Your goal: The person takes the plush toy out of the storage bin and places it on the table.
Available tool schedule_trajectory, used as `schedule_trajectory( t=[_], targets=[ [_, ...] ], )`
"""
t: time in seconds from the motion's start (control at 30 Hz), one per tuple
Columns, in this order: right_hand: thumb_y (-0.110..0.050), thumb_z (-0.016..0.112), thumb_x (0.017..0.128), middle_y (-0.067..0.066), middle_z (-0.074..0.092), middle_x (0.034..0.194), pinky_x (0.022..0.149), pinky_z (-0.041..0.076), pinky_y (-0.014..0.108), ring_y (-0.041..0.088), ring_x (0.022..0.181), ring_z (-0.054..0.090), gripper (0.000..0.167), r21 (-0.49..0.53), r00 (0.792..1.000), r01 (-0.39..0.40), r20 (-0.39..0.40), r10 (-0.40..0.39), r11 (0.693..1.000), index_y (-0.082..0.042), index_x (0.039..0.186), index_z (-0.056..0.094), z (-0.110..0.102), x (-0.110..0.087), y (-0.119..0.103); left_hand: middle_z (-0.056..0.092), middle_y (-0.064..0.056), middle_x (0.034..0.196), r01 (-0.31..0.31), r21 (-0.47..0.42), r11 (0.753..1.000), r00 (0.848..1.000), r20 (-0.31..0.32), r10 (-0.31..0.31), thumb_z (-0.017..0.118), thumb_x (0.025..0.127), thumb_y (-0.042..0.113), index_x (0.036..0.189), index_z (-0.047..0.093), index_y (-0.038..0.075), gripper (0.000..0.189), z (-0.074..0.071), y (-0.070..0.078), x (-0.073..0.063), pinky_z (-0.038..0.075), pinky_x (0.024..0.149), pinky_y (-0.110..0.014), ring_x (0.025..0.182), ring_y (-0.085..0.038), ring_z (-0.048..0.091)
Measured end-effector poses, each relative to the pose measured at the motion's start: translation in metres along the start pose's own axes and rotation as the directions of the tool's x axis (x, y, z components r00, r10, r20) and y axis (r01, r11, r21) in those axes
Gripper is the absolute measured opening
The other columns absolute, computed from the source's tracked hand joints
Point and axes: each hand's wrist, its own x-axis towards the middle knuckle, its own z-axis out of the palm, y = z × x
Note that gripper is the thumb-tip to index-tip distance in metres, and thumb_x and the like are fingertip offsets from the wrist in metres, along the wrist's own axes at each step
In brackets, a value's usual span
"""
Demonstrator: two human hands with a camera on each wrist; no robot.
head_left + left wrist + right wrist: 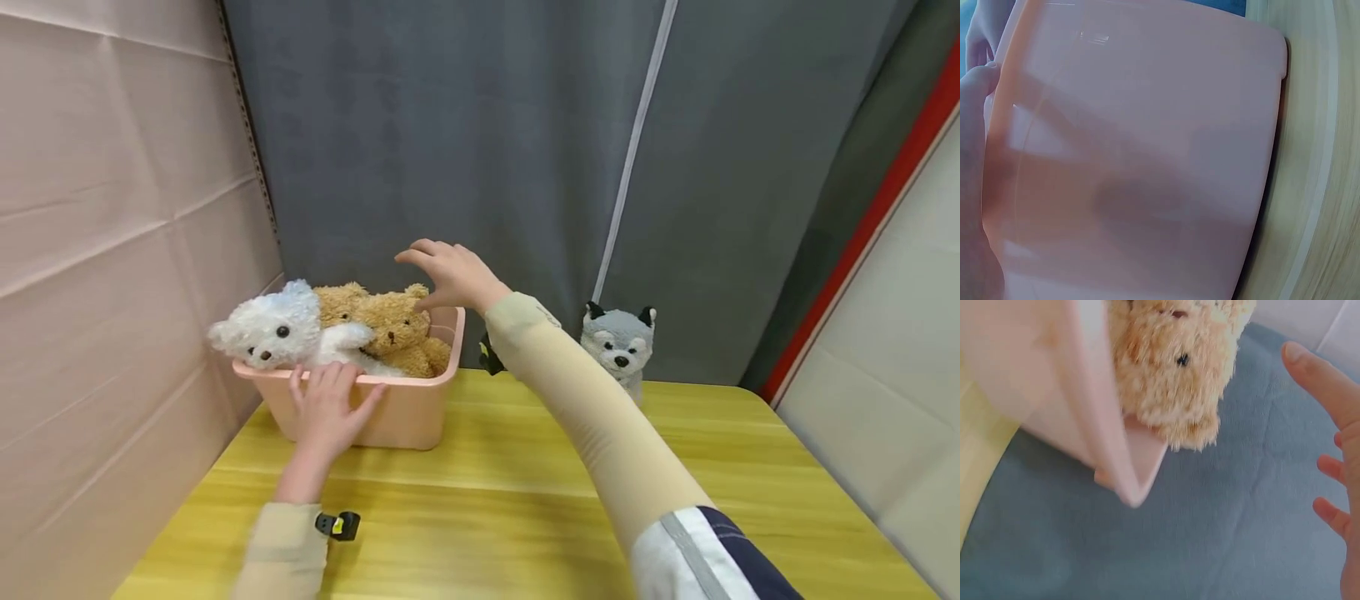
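Note:
A pink plastic bin (405,417) stands at the left of the table. My left hand (328,408) holds its front rim, fingers over the edge; the left wrist view shows mostly the bin's wall (1147,150). Inside lie a white plush bear (258,329), its head over the left rim, and brown teddy bears (393,321). Above the bin's right end hovers my right hand (453,273), fingers spread and holding nothing. In the right wrist view a teddy bear's head (1179,375) appears beside the rim, apart from the thumb and fingers.
A grey and white plush husky (618,346) sits at the back of the wood-grain table (480,500), right of the bin and partly behind my right forearm. A grey curtain (450,125) hangs behind; a pale cloth wall (97,250) runs along the left.

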Motion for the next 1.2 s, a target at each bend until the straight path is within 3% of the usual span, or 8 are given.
schedule_trajectory(
  t=[0.2, 0.37, 0.57, 0.7, 0.8, 0.93, 1.03, 1.2],
  targets=[
    [-0.048, 0.074, 0.081, -0.002, 0.042, 0.145, 0.100, 0.039, 0.038, 0.015, 0.126, 0.045, 0.074, -0.014, 0.999, -0.008, -0.034, 0.007, 1.000, -0.027, 0.144, 0.042, 0.013, 0.013, -0.011, 0.057, -0.011, 0.099, 0.006, 0.005, 1.000, 1.000, 0.003, -0.006, 0.058, 0.089, 0.053, 0.101, 0.057, 0.009, 0.045, 0.002, 0.005, -0.004, 0.005, 0.107, -0.061, 0.102, -0.034, 0.045],
    [-0.045, 0.069, 0.087, -0.002, 0.048, 0.139, 0.094, 0.043, 0.033, 0.014, 0.119, 0.051, 0.060, -0.037, 0.990, 0.044, -0.136, -0.049, 0.998, -0.023, 0.139, 0.049, 0.019, 0.021, -0.019, 0.057, -0.010, 0.098, 0.005, 0.018, 1.000, 1.000, -0.013, -0.005, 0.059, 0.088, 0.052, 0.099, 0.057, 0.010, 0.044, 0.002, 0.007, -0.006, 0.007, 0.107, -0.061, 0.101, -0.034, 0.046],
    [-0.038, 0.066, 0.091, 0.002, 0.056, 0.128, 0.086, 0.046, 0.031, 0.016, 0.106, 0.057, 0.044, -0.059, 0.937, 0.138, -0.317, -0.150, 0.989, -0.017, 0.129, 0.058, 0.031, 0.026, -0.023, 0.058, -0.009, 0.098, -0.006, 0.018, 1.000, 1.000, -0.009, 0.006, 0.059, 0.088, 0.052, 0.098, 0.057, 0.011, 0.042, 0.006, 0.010, -0.006, 0.007, 0.107, -0.060, 0.101, -0.033, 0.047],
    [-0.034, 0.066, 0.092, 0.004, 0.058, 0.123, 0.083, 0.047, 0.031, 0.018, 0.101, 0.059, 0.038, -0.077, 0.912, 0.178, -0.363, -0.194, 0.981, -0.015, 0.124, 0.061, 0.042, 0.027, -0.027, 0.058, -0.008, 0.097, -0.008, 0.008, 1.000, 1.000, -0.010, 0.008, 0.060, 0.088, 0.053, 0.098, 0.058, 0.011, 0.043, 0.007, 0.014, -0.010, 0.007, 0.107, -0.060, 0.101, -0.032, 0.047],
    [-0.036, 0.067, 0.091, 0.002, 0.056, 0.128, 0.087, 0.046, 0.032, 0.018, 0.107, 0.056, 0.042, -0.016, 0.948, 0.141, -0.286, -0.140, 0.990, -0.017, 0.127, 0.060, 0.045, 0.029, -0.030, 0.058, -0.008, 0.097, -0.007, 0.008, 1.000, 1.000, -0.021, 0.008, 0.060, 0.087, 0.053, 0.099, 0.058, 0.011, 0.044, 0.007, 0.017, -0.012, 0.007, 0.107, -0.061, 0.101, -0.032, 0.047],
    [-0.046, 0.071, 0.085, 0.000, 0.044, 0.144, 0.105, 0.034, 0.041, 0.019, 0.128, 0.044, 0.064, 0.146, 0.999, -0.025, -0.025, 0.029, 0.989, -0.024, 0.141, 0.048, 0.045, 0.031, -0.031, 0.057, -0.008, 0.098, -0.015, 0.008, 1.000, 0.999, -0.037, 0.015, 0.060, 0.087, 0.053, 0.099, 0.058, 0.011, 0.044, 0.007, 0.017, -0.011, 0.007, 0.107, -0.060, 0.101, -0.032, 0.047],
    [-0.050, 0.074, 0.080, -0.001, 0.031, 0.154, 0.113, 0.021, 0.046, 0.019, 0.140, 0.030, 0.081, 0.216, 0.982, -0.144, 0.151, 0.113, 0.966, -0.027, 0.148, 0.037, 0.045, 0.032, -0.029, 0.056, -0.008, 0.097, -0.020, 0.008, 1.000, 0.999, -0.044, 0.020, 0.060, 0.087, 0.053, 0.099, 0.057, 0.011, 0.044, 0.007, 0.017, -0.009, 0.007, 0.107, -0.060, 0.101, -0.032, 0.047],
    [-0.049, 0.078, 0.077, 0.000, 0.025, 0.158, 0.114, 0.018, 0.050, 0.020, 0.144, 0.023, 0.095, 0.266, 0.948, -0.209, 0.290, 0.129, 0.941, -0.025, 0.153, 0.026, 0.047, 0.033, -0.026, 0.056, -0.008, 0.097, -0.020, 0.005, 1.000, 0.999, -0.036, 0.020, 0.061, 0.087, 0.052, 0.099, 0.057, 0.011, 0.043, 0.006, 0.020, -0.008, 0.007, 0.107, -0.060, 0.100, -0.032, 0.046]
  ],
)
